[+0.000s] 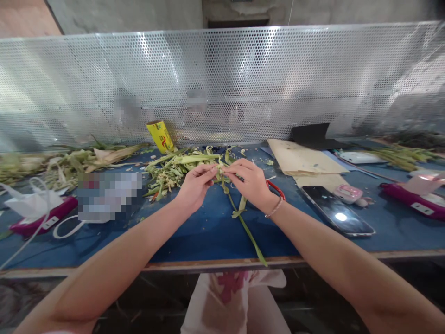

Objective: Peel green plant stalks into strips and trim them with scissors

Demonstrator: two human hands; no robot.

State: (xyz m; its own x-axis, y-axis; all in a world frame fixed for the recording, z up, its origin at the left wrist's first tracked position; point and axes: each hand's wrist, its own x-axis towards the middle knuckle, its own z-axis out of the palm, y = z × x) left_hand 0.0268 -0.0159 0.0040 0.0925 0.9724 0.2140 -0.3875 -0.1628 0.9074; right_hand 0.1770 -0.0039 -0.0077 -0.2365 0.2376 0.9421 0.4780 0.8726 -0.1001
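Note:
My left hand [196,189] and my right hand [249,182] meet over the blue table, fingertips pinched together at the top of a green plant stem [243,222]. The small pale flower or bud at the pinch is mostly covered by my fingers. From there the stem slants down to the right, its lower end reaching the table's front edge. Just behind my left hand lies a heap of cut plants [170,172] with pale flowers and leaves. A red curved handle [276,189] shows beside my right wrist; the rest of that tool is hidden.
A yellow tube [161,137] stands behind the heap. On the right are brown paper [302,157], a phone [335,211], a pink case [348,193] and a purple power strip [413,200]. Another purple strip [45,218] with white cables lies left. A perforated metal screen [222,83] borders the back.

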